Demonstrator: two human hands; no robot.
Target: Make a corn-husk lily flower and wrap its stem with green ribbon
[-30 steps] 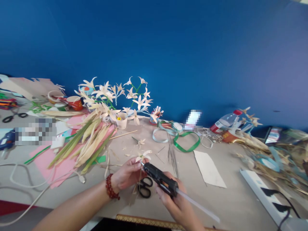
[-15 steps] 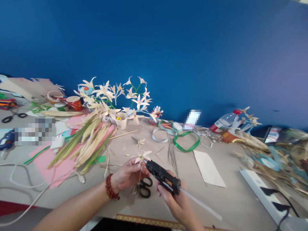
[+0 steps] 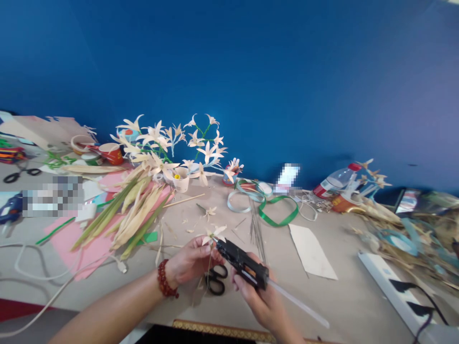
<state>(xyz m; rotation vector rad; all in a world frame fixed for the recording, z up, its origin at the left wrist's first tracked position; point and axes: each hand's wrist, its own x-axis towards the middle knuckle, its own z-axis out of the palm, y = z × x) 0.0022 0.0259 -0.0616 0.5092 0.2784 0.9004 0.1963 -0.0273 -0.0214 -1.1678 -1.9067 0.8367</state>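
My left hand (image 3: 195,258), with a red bead bracelet at the wrist, pinches a small pale corn-husk flower (image 3: 217,232) by its thin stem. A black glue gun (image 3: 244,263) is gripped in my right hand (image 3: 260,296). Its nozzle meets the flower's base, and a long clear glue stick juts from its rear. Whether glue is coming out is too small to see. Below my left fingers lie black-handled scissors (image 3: 216,279), partly covered. Another small husk flower (image 3: 210,211) rests on the table just beyond.
Corn husks (image 3: 138,210) lie on pink paper at left, before finished husk flowers (image 3: 208,152) in cups. Green ribbon (image 3: 278,222), thin wires (image 3: 256,229) and white card (image 3: 311,251) are right of centre. A power strip (image 3: 389,291) and bottle (image 3: 335,180) stand further right.
The glue gun's rear has shifted very slightly left with my right hand. My left hand stays in place, still pinching the flower.
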